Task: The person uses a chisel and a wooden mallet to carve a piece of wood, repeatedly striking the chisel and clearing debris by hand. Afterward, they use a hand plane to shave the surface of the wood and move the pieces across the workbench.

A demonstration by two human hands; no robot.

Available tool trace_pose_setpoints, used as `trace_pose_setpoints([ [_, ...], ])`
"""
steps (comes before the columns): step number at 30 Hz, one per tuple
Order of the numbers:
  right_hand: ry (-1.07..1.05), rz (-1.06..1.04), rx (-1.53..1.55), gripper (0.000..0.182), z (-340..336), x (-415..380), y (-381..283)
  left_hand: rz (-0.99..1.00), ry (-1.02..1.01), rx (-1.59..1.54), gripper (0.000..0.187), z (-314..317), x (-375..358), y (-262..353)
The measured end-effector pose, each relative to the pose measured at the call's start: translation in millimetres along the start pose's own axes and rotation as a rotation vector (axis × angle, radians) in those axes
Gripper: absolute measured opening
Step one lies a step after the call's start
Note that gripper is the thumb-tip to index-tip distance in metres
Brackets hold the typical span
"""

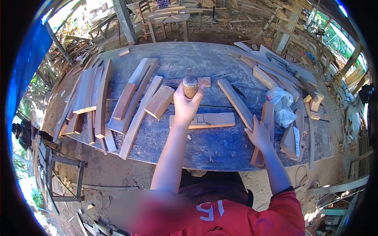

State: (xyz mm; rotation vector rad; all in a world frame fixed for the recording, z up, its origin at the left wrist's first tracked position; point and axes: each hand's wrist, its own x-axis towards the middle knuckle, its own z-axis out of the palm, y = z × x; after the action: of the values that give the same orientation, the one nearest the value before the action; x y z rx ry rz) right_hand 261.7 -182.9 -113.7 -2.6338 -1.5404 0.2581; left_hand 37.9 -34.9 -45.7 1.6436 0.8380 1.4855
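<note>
My left hand (186,104) is closed around a stout, rounded wooden tool handle (190,87) with a grey, worn end facing up. What lies at its lower end is hidden. Behind it is a reddish-brown wood piece (204,81). Below this hand, a pale wood block (216,119) with a rectangle drawn on it rests on the table. My right hand (260,136) has its thumb and fingers around the near end of a long wooden strip (234,100). Right beside that hand lies a reddish wood block (268,114).
Several boards (88,88) are stacked on the worn table (157,145) at left. A clear plastic bag (282,106), a hammer (306,84) and a metal clamp (278,59) lie at right among wood pieces. A wooden post (125,21) stands beyond the far edge.
</note>
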Motion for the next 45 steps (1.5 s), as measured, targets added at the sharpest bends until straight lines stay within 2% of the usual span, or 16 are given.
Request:
trace_pose_setpoints([
  [9,0.241,-0.136,-0.001,0.068,-17.4,-9.2,-1.0,0.03,0.008,-0.007,0.021,4.8,0.5,0.2],
  [14,0.42,-0.428,0.61,0.071,-80.2,-31.8,-9.4,0.068,0.019,0.02,0.019,7.3,2.4,1.5],
  [19,0.133,-0.662,0.526,0.07,-122.7,-58.2,-3.2,0.023,-0.024,0.004,0.019,8.5,2.8,3.5],
  [22,-0.058,-0.536,0.376,0.069,-149.2,-71.9,-3.2,0.082,-0.003,0.001,0.021,11.4,1.5,-0.2],
  [24,0.034,-0.548,0.384,0.068,-141.0,-73.3,7.4,0.037,-0.012,0.03,0.022,7.8,2.3,5.2],
  [26,0.345,-0.591,0.848,0.067,-124.7,-72.1,15.4,-0.016,-0.023,0.053,0.022,5.6,1.7,8.5],
  [27,0.284,-0.533,1.04,0.067,-120.7,-74.5,14.2,-0.02,-0.031,0.05,0.023,4.7,2.7,9.5],
  [28,0.283,-0.535,1.038,0.067,-121.1,-74.9,16.3,-0.022,-0.04,0.049,0.023,4.0,3.3,10.3],
  [30,0.233,-0.673,0.495,0.066,-122.4,-73.2,20.0,0.017,-0.021,-0.013,0.022,10.4,3.3,-4.4],
  [31,0.009,-0.658,0.34,0.064,-143.9,-77.9,1.6,0.053,-0.005,-0.077,0.021,12.1,3.3,-6.4],
  [36,0.298,-0.672,0.465,0.064,-128.0,-78.0,9.5,-0.004,-0.048,0.034,0.022,9.9,0.8,6.5],
  [38,0.383,-0.52,1.035,0.064,-116.7,-77.1,6.5,-0.014,-0.067,0.021,0.021,11.5,1.9,7.7],
  [40,0.319,-0.548,0.966,0.065,-117.7,-73.9,8.0,0.024,-0.059,-0.003,0.021,14.5,1.4,7.6],
  [42,-0.013,-0.561,0.329,0.066,-136.8,-77.9,-0.3,0.065,-0.052,-0.023,0.021,15.0,0.2,6.7],
  [44,-0.014,-0.594,0.388,0.066,-135.1,-74.4,6.5,0.015,-0.082,0.043,0.023,13.7,1.4,5.2],
  [45,0.163,-0.589,0.555,0.066,-126.9,-74.6,10.7,0.007,-0.067,0.064,0.023,14.4,1.5,6.4],
])
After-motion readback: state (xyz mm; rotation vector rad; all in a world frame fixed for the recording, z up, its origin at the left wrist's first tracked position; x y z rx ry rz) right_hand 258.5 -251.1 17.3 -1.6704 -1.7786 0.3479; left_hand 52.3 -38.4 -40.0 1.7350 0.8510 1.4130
